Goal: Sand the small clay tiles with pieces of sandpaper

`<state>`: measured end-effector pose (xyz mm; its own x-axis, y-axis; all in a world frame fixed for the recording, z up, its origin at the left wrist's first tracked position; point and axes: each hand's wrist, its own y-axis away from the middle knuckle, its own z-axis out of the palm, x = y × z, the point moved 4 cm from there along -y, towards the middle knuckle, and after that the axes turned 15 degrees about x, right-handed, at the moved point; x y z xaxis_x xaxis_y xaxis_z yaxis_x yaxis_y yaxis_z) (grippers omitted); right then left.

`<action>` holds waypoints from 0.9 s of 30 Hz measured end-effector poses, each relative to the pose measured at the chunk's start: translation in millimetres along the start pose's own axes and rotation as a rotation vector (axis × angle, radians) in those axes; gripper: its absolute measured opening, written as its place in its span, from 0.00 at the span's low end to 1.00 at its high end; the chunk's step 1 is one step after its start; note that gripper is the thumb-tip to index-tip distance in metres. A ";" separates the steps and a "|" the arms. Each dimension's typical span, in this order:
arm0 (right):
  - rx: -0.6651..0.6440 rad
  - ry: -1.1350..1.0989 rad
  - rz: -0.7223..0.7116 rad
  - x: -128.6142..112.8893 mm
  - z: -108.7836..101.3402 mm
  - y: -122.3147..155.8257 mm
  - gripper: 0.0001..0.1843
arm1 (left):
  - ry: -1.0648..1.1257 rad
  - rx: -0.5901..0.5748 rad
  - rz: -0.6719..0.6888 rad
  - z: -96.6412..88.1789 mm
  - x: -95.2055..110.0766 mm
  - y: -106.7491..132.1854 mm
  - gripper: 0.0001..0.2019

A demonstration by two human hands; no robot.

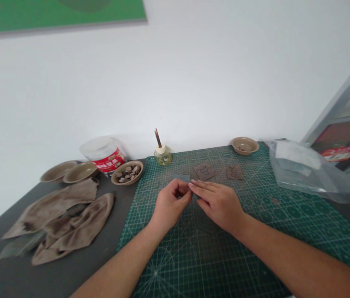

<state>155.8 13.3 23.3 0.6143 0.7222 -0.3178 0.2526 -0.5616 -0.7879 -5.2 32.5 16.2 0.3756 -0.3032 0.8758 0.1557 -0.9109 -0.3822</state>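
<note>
My left hand (171,203) and my right hand (217,204) meet at the middle of a green cutting mat (175,265). Between their fingertips is a small grey sheet (182,178), possibly sandpaper, and its lower part is hidden by my fingers. Both hands seem to pinch it. Just beyond my right fingertips lies a brown square tile (204,171) with dark marks drawn on it. A second marked brown tile (234,171) lies farther right, out of reach of my fingertips.
A tan bowl of small stones (127,172) and a glass bottle holding a stick (162,154) stand behind the mat. Farther left are tan dishes, a lidded tub and brown cloths (59,219). A clear plastic bag (311,171) lies at the right.
</note>
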 end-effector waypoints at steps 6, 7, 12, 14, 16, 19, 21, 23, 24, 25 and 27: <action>0.004 -0.006 0.023 0.1 -1.0 0.2 0.26 | 0.037 0.022 -0.047 -1.2 3.6 1.7 0.10; 0.008 -0.006 0.032 0.1 -1.2 0.0 0.27 | 0.045 0.026 -0.056 -1.1 3.1 1.9 0.10; 0.001 0.017 0.016 -3.1 0.6 -0.8 0.25 | 0.040 0.009 -0.044 1.7 -2.3 2.9 0.07; -0.007 0.020 -0.009 -4.5 1.3 -1.0 0.24 | 0.029 0.013 -0.032 2.0 -3.1 3.2 0.05; -0.002 0.026 -0.014 -4.5 1.0 -1.3 0.24 | 0.043 0.028 -0.042 1.4 -2.5 3.2 0.06; 0.014 0.041 -0.015 -4.2 -0.1 -1.9 0.23 | 0.079 0.035 -0.063 0.8 0.7 3.3 0.07; 0.010 0.045 -0.047 -5.6 -0.2 -2.2 0.23 | 0.084 0.044 -0.059 0.3 3.3 3.3 0.06; 0.004 0.040 -0.068 -6.4 -0.5 -2.3 0.23 | 0.094 0.059 -0.053 -0.3 5.4 3.5 0.06; 0.005 0.035 -0.063 -6.1 -0.9 -2.4 0.23 | 0.105 0.064 -0.057 -0.6 6.0 3.6 0.06; 0.011 0.029 -0.049 -5.4 -1.5 -2.5 0.23 | 0.117 0.064 -0.065 -0.5 6.4 3.9 0.06; 0.026 0.018 -0.017 -4.3 -2.9 -2.6 0.24 | 0.138 0.056 -0.081 -0.1 6.9 4.6 0.06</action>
<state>154.6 10.5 28.2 0.6236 0.7241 -0.2946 0.2435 -0.5381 -0.8069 -2.0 26.2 20.6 0.2314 -0.2687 0.9350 0.2327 -0.9179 -0.3214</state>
